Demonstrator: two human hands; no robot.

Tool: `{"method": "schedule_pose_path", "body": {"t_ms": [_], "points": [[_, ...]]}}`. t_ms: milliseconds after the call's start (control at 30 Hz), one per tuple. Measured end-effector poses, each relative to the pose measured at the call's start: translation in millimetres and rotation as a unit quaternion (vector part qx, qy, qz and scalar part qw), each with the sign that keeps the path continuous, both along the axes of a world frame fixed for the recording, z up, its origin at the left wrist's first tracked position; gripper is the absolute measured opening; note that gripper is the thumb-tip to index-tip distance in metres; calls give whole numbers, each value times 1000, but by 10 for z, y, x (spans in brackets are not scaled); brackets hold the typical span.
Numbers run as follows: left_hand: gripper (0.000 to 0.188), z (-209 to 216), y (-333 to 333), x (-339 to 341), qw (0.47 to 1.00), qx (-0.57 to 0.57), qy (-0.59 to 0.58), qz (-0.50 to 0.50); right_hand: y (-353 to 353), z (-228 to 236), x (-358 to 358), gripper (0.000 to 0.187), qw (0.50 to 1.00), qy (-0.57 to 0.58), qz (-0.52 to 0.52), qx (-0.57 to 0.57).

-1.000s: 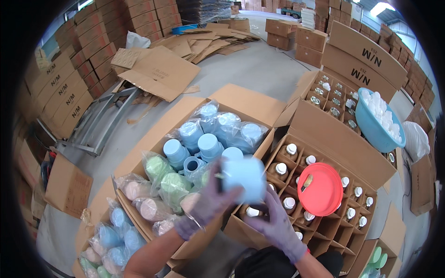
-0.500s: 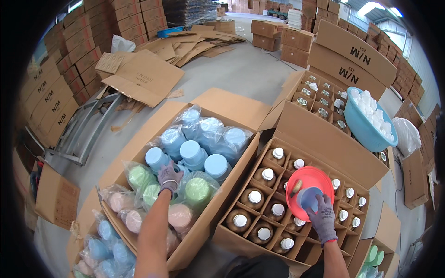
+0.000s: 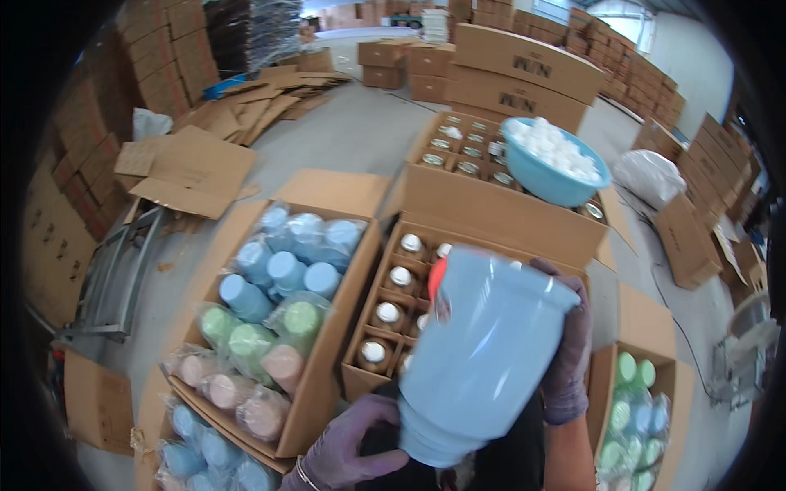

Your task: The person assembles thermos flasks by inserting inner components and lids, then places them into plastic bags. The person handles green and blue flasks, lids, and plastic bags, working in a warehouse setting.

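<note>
A large light blue plastic container (image 3: pixel 491 352), with a flared rim at one end and a stepped, narrower part at the other, is tilted close in front of me. My right hand (image 3: pixel 571 352), in a grey-purple glove, is wrapped round its right side just below the rim. At the narrower lower end, my gloved left hand (image 3: pixel 360 442) has its thumb and a finger closed against the edge. Behind the container, a sliver of the red plate (image 3: pixel 436 278) shows over a divided carton (image 3: pixel 475 233) of white-capped bottles (image 3: pixel 388 313); the container hides much of this carton.
To the left stands an open carton (image 3: pixel 307 401) of blue, green and pink containers, several bagged. A light blue basin (image 3: pixel 544 192) heaped with white caps rests on another divided carton (image 3: pixel 426 176). At right is a carton (image 3: pixel 604 376) with green and blue containers.
My left hand has left the blue containers in the left carton. My right hand has left the red plate and blue cup. Both now hold a blue container close up; the view has shifted right.
</note>
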State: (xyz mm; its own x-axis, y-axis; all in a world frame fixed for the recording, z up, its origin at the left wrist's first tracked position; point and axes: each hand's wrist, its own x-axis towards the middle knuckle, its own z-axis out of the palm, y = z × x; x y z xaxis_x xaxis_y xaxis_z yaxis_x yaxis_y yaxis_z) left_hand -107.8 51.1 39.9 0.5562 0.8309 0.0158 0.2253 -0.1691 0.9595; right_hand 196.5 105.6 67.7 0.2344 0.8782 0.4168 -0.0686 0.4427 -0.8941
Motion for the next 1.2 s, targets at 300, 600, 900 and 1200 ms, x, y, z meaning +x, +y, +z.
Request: {"method": "schedule_pose_path", "body": {"t_ms": [300,600,900,1200], "points": [[59,-419,-660,1053,985,-86,-150,-22,-1981,-678,393,55,952,-288,54,-85],[46,-379,-958,1136,998,-5,-47,38,-2141,-499,645,75,937,-313,151,-39],[54,-308,-1054,1001,988,-60,-144,14,-2284,-635,963,84,946,-278,126,-109],[62,11,-460,1254,988,-47,-27,-142,-1871,-536,677,60,974,-155,104,-129]]}}
